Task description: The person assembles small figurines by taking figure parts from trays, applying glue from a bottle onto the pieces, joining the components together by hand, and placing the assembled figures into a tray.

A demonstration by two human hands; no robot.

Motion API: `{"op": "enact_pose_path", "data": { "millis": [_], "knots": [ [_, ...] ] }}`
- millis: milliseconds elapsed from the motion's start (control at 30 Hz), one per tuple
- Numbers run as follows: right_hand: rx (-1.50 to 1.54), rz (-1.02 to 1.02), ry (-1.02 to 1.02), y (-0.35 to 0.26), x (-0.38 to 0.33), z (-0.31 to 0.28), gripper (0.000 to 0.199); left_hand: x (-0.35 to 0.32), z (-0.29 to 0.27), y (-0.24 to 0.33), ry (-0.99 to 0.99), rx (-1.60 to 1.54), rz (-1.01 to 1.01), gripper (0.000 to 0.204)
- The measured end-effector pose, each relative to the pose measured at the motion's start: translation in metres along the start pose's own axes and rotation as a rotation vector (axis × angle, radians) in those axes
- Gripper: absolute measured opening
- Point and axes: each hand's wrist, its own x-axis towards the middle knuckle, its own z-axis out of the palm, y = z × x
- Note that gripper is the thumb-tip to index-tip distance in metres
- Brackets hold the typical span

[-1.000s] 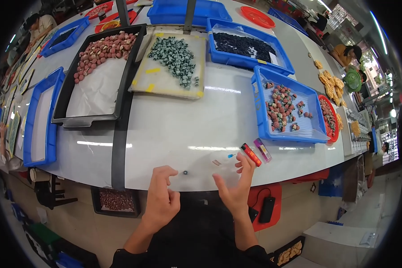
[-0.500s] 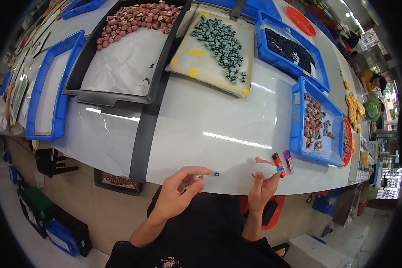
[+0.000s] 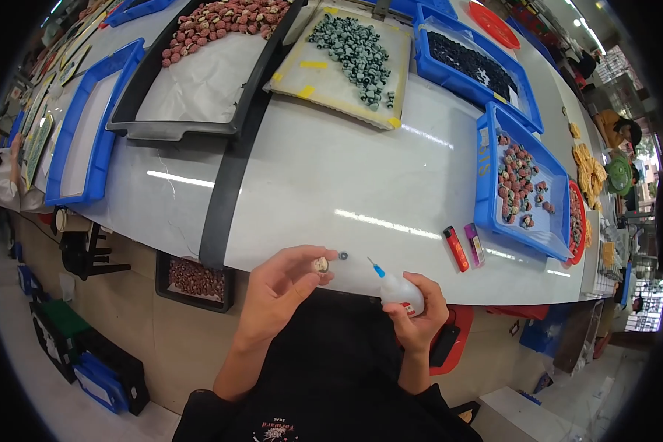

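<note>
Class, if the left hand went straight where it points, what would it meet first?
The left hand would probably meet the small, dark, round piece on the white table; depth is unclear.

Two lighters (image 3: 456,249), one bottle (image 3: 401,293), at least five blue trays (image 3: 485,195)

One lighter is red, one purple. One rounded piece (image 3: 320,265) is held; one dark bead (image 3: 343,255) lies loose on the bench (image 3: 324,177). One black tray (image 3: 173,131), one pale board (image 3: 295,77) and two round red trays (image 3: 493,28) stand there too. The board's green pieces (image 3: 353,55) and the black tray's reddish pieces (image 3: 228,22) run to dozens each, too packed to count.
</note>
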Motion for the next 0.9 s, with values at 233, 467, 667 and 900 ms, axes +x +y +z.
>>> {"op": "enact_pose_path", "data": {
  "millis": [233,467,667,900],
  "knots": [
    [0.079,-0.031,-0.142,-0.008,-0.005,-0.011,0.048,-0.009,0.003,-0.011,-0.051,0.003,-0.008,0.029],
    [0.097,-0.038,-0.172,-0.017,-0.005,-0.015,0.045,-0.012,0.008,-0.009,-0.095,-0.034,0.047,0.025],
    [-0.009,-0.133,-0.197,-0.019,0.0,-0.016,0.047,-0.012,0.009,-0.005,-0.062,0.089,0.008,0.026],
    [-0.111,-0.231,-0.197,-0.027,-0.004,-0.022,0.053,-0.02,0.003,-0.002,-0.101,0.278,-0.017,0.025]
  ]
}}
